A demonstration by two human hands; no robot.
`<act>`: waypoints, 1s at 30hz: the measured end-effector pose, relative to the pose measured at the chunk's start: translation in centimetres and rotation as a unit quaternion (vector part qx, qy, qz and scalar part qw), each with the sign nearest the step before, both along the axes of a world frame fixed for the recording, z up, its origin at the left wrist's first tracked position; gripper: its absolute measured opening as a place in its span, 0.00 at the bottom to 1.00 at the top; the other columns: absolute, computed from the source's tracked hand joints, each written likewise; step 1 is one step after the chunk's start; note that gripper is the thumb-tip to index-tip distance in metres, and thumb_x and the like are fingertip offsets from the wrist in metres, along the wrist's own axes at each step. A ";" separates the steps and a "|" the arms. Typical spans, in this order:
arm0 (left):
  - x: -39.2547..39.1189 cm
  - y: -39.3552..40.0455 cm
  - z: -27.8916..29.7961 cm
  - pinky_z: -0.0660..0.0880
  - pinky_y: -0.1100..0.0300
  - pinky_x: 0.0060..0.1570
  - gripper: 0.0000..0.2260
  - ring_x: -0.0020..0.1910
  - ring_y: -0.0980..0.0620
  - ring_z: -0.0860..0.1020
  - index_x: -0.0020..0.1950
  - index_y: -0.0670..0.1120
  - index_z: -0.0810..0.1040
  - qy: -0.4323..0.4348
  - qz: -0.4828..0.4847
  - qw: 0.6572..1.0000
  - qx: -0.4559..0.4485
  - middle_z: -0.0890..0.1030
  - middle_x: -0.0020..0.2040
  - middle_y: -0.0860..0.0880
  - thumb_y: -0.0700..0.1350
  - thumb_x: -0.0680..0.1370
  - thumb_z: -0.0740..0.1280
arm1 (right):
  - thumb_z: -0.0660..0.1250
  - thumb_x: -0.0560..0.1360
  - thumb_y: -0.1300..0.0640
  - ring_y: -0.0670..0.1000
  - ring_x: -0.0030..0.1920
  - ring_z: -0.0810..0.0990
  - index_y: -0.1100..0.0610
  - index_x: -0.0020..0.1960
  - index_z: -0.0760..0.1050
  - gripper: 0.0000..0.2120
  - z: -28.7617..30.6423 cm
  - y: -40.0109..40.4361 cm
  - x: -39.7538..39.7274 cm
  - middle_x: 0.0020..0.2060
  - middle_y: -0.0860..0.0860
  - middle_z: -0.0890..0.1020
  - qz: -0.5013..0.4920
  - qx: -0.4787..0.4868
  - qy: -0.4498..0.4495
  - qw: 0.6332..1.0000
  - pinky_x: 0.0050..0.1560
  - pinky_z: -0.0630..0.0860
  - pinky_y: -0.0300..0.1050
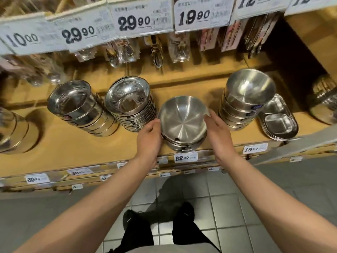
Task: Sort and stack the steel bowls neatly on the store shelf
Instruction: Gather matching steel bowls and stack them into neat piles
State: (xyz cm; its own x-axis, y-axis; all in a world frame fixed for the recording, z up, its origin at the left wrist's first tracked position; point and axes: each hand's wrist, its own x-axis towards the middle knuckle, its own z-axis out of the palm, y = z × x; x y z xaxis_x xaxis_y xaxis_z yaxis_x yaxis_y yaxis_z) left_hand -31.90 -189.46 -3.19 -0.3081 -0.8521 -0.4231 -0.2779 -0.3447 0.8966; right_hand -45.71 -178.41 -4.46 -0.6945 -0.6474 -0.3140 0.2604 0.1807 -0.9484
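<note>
Both hands (150, 136) flank the bowl stack (183, 123) at the shelf (73, 143) edge.

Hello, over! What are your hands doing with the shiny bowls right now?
Left hand and right hand cup the short bowl stack at the shelf edge. Taller stacks close on both sides.
</note>
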 end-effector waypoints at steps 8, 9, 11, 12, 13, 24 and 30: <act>0.4 -0.3 -0.4 0.75 0.55 0.51 0.07 0.46 0.54 0.77 0.48 0.55 0.81 -0.020 0.000 0.999 -0.031 0.82 0.44 0.57 0.48 0.83 0.64 | 0.61 0.80 0.48 0.33 0.53 0.80 0.43 0.67 0.76 0.17 0.0 0.2 -0.1 0.54 0.36 0.83 -0.017 0.029 0.010 0.999 0.42 0.74 0.26; 0.4 -0.4 -0.2 0.76 0.53 0.54 0.07 0.48 0.53 0.78 0.51 0.56 0.81 -0.018 -0.006 0.999 -0.039 0.83 0.48 0.56 0.48 0.83 0.64 | 0.61 0.80 0.48 0.31 0.50 0.79 0.43 0.66 0.76 0.16 -0.1 0.7 0.2 0.51 0.34 0.83 -0.024 0.033 0.020 0.999 0.40 0.73 0.24; 0.4 -0.4 0.3 0.75 0.48 0.65 0.10 0.59 0.48 0.80 0.62 0.54 0.81 -0.019 -0.013 0.999 -0.047 0.83 0.59 0.51 0.48 0.84 0.63 | 0.60 0.81 0.49 0.26 0.49 0.76 0.34 0.59 0.75 0.12 -0.2 1.4 0.7 0.48 0.27 0.81 -0.015 0.031 0.032 0.999 0.41 0.71 0.21; 0.4 -0.3 0.5 0.73 0.46 0.69 0.12 0.64 0.46 0.79 0.66 0.51 0.79 -0.019 -0.009 0.999 -0.048 0.83 0.62 0.49 0.48 0.84 0.63 | 0.60 0.81 0.49 0.24 0.51 0.74 0.29 0.56 0.74 0.14 -0.2 1.6 1.0 0.50 0.26 0.79 -0.008 0.034 0.039 0.999 0.45 0.70 0.21; 0.4 -0.2 0.5 0.72 0.45 0.70 0.14 0.66 0.45 0.78 0.68 0.48 0.79 -0.017 -0.004 0.999 -0.051 0.82 0.64 0.48 0.47 0.84 0.63 | 0.60 0.82 0.49 0.24 0.54 0.72 0.26 0.55 0.73 0.16 -0.1 1.5 1.1 0.53 0.27 0.76 -0.004 0.036 0.050 0.998 0.50 0.68 0.22; 1.7 1.6 -0.7 0.69 0.79 0.39 0.09 0.40 0.73 0.78 0.44 0.54 0.80 0.012 -0.001 0.999 -0.039 0.82 0.46 0.60 0.44 0.83 0.67 | 0.58 0.82 0.50 0.48 0.71 0.70 0.52 0.77 0.68 0.23 0.0 -1.0 -1.2 0.72 0.50 0.70 0.004 0.047 0.061 0.997 0.75 0.66 0.54; 1.4 1.1 -0.3 0.70 0.72 0.36 0.08 0.35 0.60 0.74 0.44 0.48 0.79 -0.002 -0.011 0.998 -0.063 0.78 0.37 0.54 0.43 0.83 0.66 | 0.57 0.81 0.51 0.50 0.73 0.70 0.49 0.76 0.70 0.23 -0.7 -0.4 -1.1 0.72 0.50 0.73 0.014 0.029 0.055 0.998 0.75 0.66 0.57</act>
State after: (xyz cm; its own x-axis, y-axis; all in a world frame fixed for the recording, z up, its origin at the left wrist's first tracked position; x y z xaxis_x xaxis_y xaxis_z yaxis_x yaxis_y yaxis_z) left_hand -30.49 -188.35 -3.44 -0.3266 -0.8915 -0.3138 -0.2877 -0.2225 0.9315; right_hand -46.78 -178.86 -5.19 -0.7085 -0.6502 -0.2744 0.1492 0.2420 -0.9587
